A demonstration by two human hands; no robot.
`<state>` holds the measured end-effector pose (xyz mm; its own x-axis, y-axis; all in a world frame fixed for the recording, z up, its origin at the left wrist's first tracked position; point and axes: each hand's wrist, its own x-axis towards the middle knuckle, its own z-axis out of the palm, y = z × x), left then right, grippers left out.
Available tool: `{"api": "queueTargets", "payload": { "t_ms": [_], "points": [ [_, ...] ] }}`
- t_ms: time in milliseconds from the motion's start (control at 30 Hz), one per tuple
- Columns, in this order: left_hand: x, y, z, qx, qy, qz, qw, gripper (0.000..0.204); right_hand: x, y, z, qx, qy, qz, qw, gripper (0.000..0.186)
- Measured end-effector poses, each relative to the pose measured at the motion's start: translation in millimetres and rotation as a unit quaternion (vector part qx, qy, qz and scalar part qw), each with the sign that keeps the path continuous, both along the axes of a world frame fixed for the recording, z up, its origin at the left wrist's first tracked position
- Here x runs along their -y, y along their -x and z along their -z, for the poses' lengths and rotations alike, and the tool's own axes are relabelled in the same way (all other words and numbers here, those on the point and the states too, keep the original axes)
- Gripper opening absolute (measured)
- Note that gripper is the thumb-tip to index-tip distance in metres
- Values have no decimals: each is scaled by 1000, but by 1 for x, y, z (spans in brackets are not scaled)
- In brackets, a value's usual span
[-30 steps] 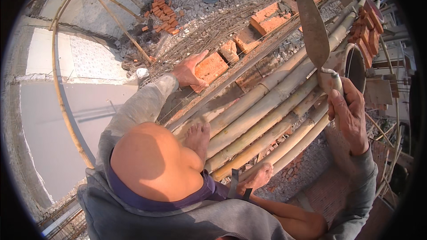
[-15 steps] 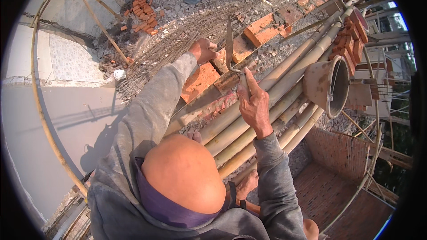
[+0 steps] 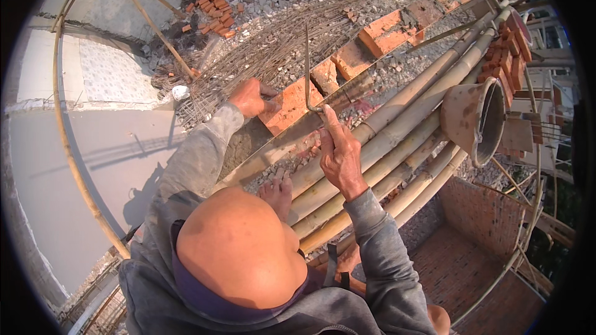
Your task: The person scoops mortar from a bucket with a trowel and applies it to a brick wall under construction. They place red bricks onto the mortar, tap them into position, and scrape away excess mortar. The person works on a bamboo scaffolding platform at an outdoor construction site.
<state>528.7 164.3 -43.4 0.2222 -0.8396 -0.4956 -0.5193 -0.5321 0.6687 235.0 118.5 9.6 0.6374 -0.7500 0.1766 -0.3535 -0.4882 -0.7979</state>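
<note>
Left hand (image 3: 249, 98): fingers bent against the left end of an orange clay brick (image 3: 288, 109); can't tell if they pinch it or just steady it. Brick lies on the wall top (image 3: 242, 149), leftmost of the row, by the wall's near edge. Mason's trowel (image 3: 307, 62) shows edge-on at the brick's right end; contact not readable from here. Step in hand, my read: seating this brick and working its joint. Next move calls for a steady left hand and a controlled blade, as a broken brick (image 3: 325, 79) sits just beside. Right hand (image 3: 341, 156) wraps the trowel handle, index finger laid along it. Bamboo poles (image 3: 403, 121) run alongside the wall's near edge. Bucket (image 3: 458, 115) by the poles' right edge, mouth facing right; contents can't be made out. Stacked bricks (image 3: 501, 62) just beyond it.
</note>
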Motion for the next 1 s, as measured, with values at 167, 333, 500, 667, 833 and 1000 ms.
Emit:
{"api": "queueTargets", "payload": {
  "t_ms": [167,333,500,667,833,1000],
  "points": [
    [0,0,4,0,-14,4,1000,57,-11,-5,7,-137,-44,-35,989,62],
    [7,0,1,43,34,31,998,59,-6,-4,-3,-6,29,-5,1000,64],
    [64,18,-2,-10,89,-18,996,50,12,-10,-5,-29,44,60,997,64],
    [107,33,2,43,93,-1,995,44,32,-7,-23,-69,9,70,995,59],
    [102,29,-26,53,171,-22,984,41,85,78,-124,-33,43,142,988,44],
    [123,28,-99,55,259,-2,964,40,172,229,-245,-234,192,212,929,26]
  ]
}}
